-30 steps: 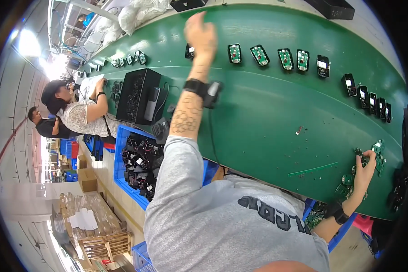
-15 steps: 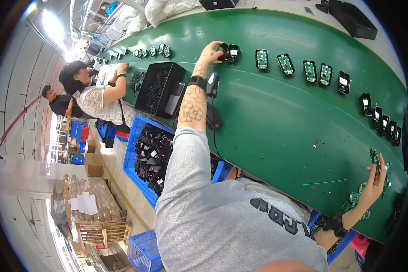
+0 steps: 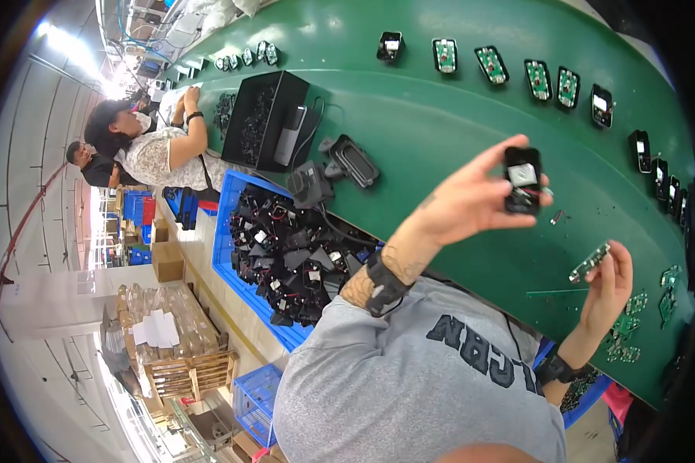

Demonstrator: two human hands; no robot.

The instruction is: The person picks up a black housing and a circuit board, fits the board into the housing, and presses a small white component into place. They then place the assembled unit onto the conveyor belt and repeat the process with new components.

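My left hand (image 3: 471, 197) is closed around a small black plastic housing (image 3: 524, 199), held above the bench by its edges. Inside it show a white block and a bit of thin red wire. To the right and nearer me, my right hand (image 3: 611, 287) pinches a small green circuit board (image 3: 590, 264), tilted, between thumb and fingers. The two held pieces are apart. Loose green circuit boards (image 3: 623, 339) lie on the green bench (image 3: 440, 154) by my right wrist. Straight ahead stands another black housing (image 3: 390, 46), beside a housing with a green board in it (image 3: 444, 55).
More housings (image 3: 538, 79) curve along the bench to the right. At left are a black bin of small dark parts (image 3: 235, 127), a black device with a cable (image 3: 310, 185) and a blue crate of black parts (image 3: 228, 247). A co-worker (image 3: 158, 147) sits farther left.
My left hand has come back toward me and to the right, carrying one black housing from the far row. My right hand has moved left with the circuit board, toward the housing.
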